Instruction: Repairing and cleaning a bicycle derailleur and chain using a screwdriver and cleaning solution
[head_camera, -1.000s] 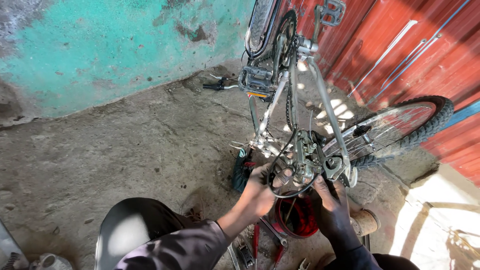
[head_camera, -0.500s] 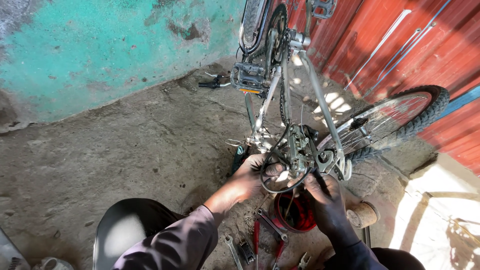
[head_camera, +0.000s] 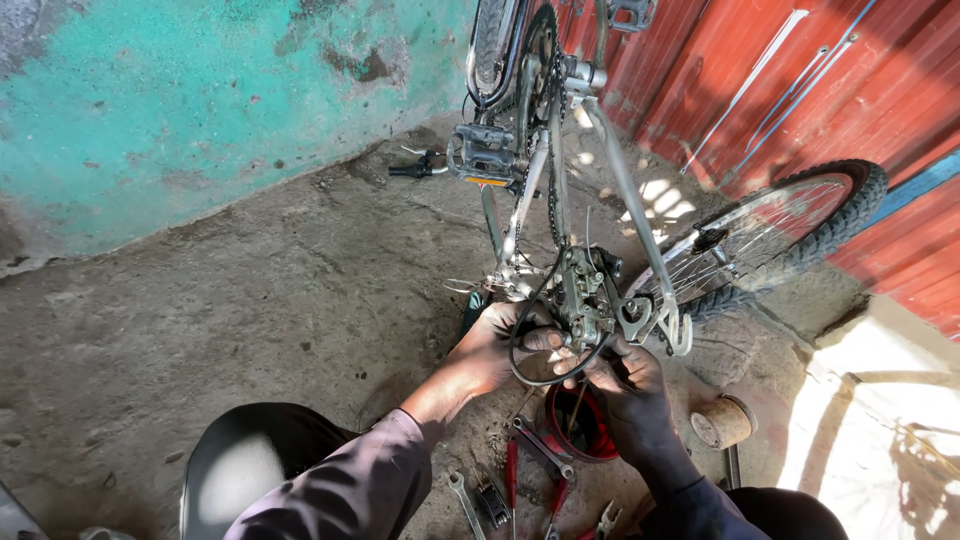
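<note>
Both hands (head_camera: 560, 360) clenched on the upturned bicycle's derailleur (head_camera: 585, 305), above a red tub (head_camera: 580, 425) with unclear contents.

Rough concrete floor (head_camera: 200, 300), metal bicycle frame (head_camera: 630, 200)

Wall (head_camera: 200, 110): turquoise, mottled, grey patches where paint worn off. Door (head_camera: 800, 90): red-brown, ribbed, one blue stripe. Floor (head_camera: 250, 300): grey-brown, stained. Frame (head_camera: 625, 190): silver. Tyre (head_camera: 850, 205): black, knobby; spokes silver. Pedal (head_camera: 485, 155): black with orange reflector. Cable (head_camera: 525, 345): black. Bowl (head_camera: 580, 425): red, dark inside. Pliers (head_camera: 512, 470): red handles. Spanner (head_camera: 465, 505): silver. Sleeve (head_camera: 350, 490): grey-mauve. Can (head_camera: 722, 422): rusty brown.
</note>
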